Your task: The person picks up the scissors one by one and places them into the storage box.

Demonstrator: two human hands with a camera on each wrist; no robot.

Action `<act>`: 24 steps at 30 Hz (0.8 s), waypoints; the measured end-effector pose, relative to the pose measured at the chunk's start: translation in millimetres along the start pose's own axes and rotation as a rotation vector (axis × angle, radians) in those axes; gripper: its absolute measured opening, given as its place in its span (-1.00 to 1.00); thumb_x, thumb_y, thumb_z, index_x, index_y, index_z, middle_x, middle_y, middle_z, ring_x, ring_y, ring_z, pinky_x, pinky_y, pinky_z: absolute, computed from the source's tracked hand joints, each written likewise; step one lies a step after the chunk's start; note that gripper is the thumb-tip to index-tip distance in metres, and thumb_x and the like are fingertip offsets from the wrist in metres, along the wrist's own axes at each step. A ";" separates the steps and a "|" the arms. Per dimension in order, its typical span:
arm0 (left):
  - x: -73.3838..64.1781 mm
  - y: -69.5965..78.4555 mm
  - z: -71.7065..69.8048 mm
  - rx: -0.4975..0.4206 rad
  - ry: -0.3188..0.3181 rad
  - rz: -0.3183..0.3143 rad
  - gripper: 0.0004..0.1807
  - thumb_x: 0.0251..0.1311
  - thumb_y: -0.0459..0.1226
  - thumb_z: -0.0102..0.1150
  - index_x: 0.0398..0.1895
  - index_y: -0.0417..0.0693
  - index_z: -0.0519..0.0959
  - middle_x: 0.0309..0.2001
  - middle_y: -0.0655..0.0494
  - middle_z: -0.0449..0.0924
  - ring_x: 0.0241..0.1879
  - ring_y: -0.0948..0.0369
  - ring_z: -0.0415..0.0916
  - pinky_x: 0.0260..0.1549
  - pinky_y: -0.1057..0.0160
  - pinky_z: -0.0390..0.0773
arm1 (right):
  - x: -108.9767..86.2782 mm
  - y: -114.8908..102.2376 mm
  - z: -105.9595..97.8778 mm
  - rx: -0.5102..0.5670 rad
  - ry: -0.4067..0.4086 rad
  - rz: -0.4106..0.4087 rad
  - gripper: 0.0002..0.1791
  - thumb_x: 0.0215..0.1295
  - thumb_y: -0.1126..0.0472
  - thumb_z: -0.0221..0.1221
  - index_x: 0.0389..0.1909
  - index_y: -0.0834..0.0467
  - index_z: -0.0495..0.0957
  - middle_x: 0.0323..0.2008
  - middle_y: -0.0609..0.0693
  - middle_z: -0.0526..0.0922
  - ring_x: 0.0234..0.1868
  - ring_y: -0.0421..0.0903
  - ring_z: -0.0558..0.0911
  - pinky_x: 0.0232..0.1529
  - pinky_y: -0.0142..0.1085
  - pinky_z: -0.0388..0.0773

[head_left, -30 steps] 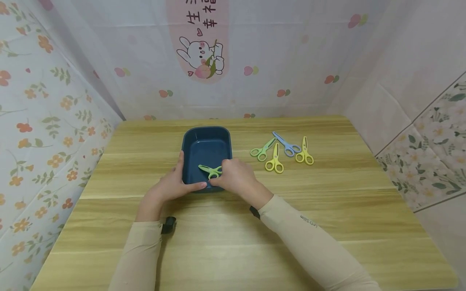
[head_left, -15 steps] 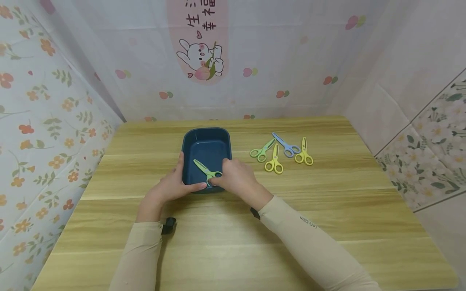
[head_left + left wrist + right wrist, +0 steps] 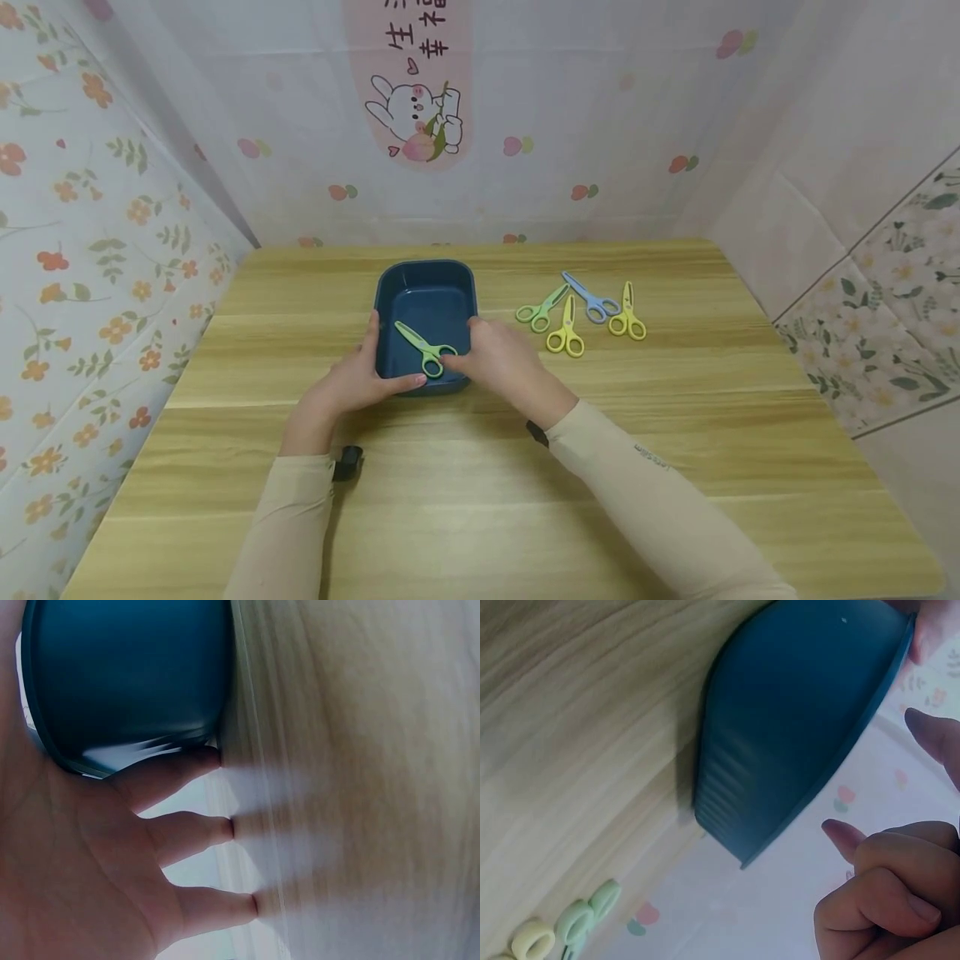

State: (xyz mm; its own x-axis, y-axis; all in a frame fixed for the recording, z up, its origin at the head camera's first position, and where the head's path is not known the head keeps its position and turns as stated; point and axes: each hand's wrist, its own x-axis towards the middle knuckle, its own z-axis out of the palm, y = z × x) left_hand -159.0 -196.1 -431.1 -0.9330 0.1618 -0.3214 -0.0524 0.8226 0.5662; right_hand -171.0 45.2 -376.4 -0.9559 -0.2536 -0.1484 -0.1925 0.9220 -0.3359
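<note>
Green scissors (image 3: pixel 423 346) lie in the near part of a dark blue rectangular box (image 3: pixel 427 265), blades toward the far left. Above the box's near right corner is my right hand (image 3: pixel 502 362), its thumb over the scissors' handles. In the right wrist view, the right thumb (image 3: pixel 934 739) and forefinger stand apart with nothing between them, and the other fingers are curled. My left hand (image 3: pixel 345 379) rests against the box's near left corner, with the thumb along the near rim. The left wrist view shows its fingers (image 3: pixel 191 832) extended, tips down at the wooden table.
Right of the box lie green scissors (image 3: pixel 542 310), blue scissors (image 3: pixel 592 300) and two yellow pairs, the nearer yellow scissors (image 3: pixel 566 333) and the farther yellow scissors (image 3: pixel 627 318). The wooden table (image 3: pixel 465 517) ends at patterned curtains behind and on both sides.
The green scissors in the box have turned and now lie flat. My right hand has let go of them and drawn slightly right. The left hand has stayed at the box.
</note>
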 end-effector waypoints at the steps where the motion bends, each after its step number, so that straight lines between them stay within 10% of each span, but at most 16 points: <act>1: 0.1 0.3 -0.2 0.002 0.000 -0.001 0.60 0.06 0.58 0.23 0.69 0.09 -0.67 0.72 -0.36 -0.16 0.61 -0.41 0.10 0.51 -0.50 0.14 | -0.3 1.1 -1.8 -0.003 0.003 0.005 -0.12 0.30 -0.32 0.39 0.40 0.24 0.55 -0.09 0.10 0.85 -0.27 -0.06 0.77 -0.24 -0.15 0.73; 14: -0.7 -0.6 -0.7 -0.007 -0.001 -0.009 0.60 0.05 0.58 0.24 0.70 0.10 -0.67 0.73 -0.35 -0.17 0.63 -0.40 0.07 0.53 -0.51 0.07 | -4.4 22.4 -31.0 0.009 0.035 0.050 -0.10 0.31 -0.38 0.34 0.44 0.19 0.53 -0.48 0.01 0.77 -0.29 -0.02 0.79 -0.46 -0.23 0.61; 24: 0.2 -0.2 -0.5 -0.015 0.000 -0.002 0.61 0.04 0.57 0.26 0.70 0.11 -0.66 0.73 -0.35 -0.17 0.63 -0.40 0.08 0.52 -0.44 0.20 | -8.2 47.8 -55.0 0.052 0.112 0.070 -0.11 0.32 -0.33 0.35 0.43 0.24 0.51 -0.38 0.10 0.81 -0.24 0.06 0.80 -0.41 -0.18 0.63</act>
State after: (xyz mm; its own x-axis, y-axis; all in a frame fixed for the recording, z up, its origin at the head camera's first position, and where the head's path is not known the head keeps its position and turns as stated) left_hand -159.3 -196.5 -430.8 -0.9329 0.1600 -0.3226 -0.0598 0.8147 0.5768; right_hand -184.6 107.5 -340.1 -0.9858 -0.1528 -0.0696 -0.1159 0.9191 -0.3765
